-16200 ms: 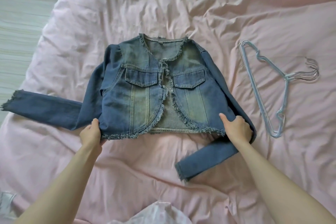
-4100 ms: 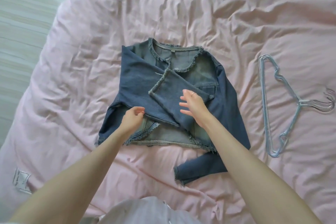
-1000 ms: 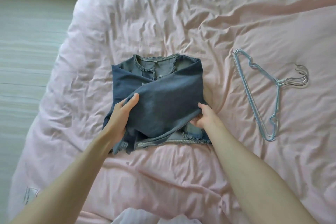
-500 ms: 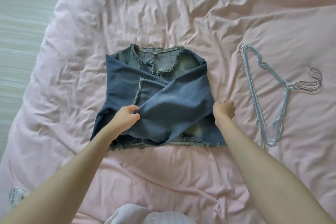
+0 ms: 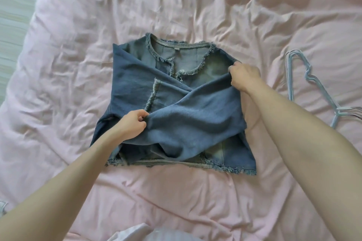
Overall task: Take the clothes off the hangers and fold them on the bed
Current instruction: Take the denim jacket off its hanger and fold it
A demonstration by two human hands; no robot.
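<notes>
One denim jacket mid-bed, both sleeves crossed over front. Thick cloth, stiffish, holds creases, not slippery; best held at seams, hem. Left hand pinches sleeve fold; right hand grips shoulder edge. Hangers near bed's right edge.

Two bare forearms, no sleeves in view. Left hand and right hand ungloved. No watch or bracelet on either wrist. Small ring seems to sit on a right-hand finger, too small to be sure. Pale, whitish garment at bottom edge, on the torso; cut unclear.
</notes>
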